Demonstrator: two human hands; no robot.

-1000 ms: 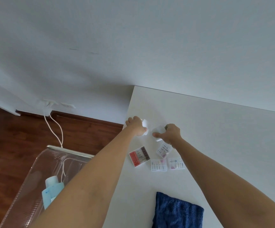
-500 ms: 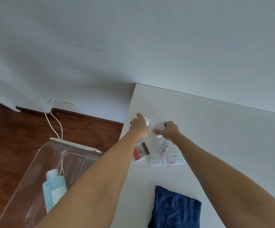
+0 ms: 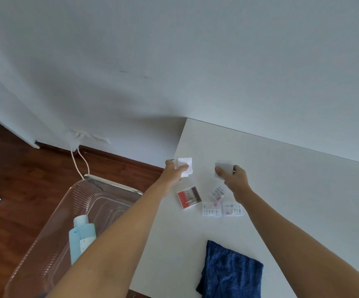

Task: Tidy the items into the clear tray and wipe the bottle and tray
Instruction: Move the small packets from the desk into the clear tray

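Observation:
My left hand point(image 3: 174, 172) holds a small white flat box point(image 3: 185, 166) above the table's far left corner. My right hand point(image 3: 235, 179) grips a similar pale flat box point(image 3: 223, 168) a little to the right. Below them on the white table point(image 3: 303, 201) lie a red-and-brown case point(image 3: 189, 197) and three small clear cases point(image 3: 212, 209) point(image 3: 232, 210) point(image 3: 217, 192). A clear tray point(image 3: 101, 190) stands left of the table with a light blue bottle point(image 3: 81, 237) lying in it. My left forearm hides part of the tray.
A folded dark blue cloth point(image 3: 230, 272) lies at the table's near edge. White cables point(image 3: 80, 162) run from a wall socket down to the wooden floor behind the tray. The wall stands right behind the table.
My hands were close together at the far corner; now they have drawn apart, each lifted with a small white box showing in its fingers. The view has dropped slightly.

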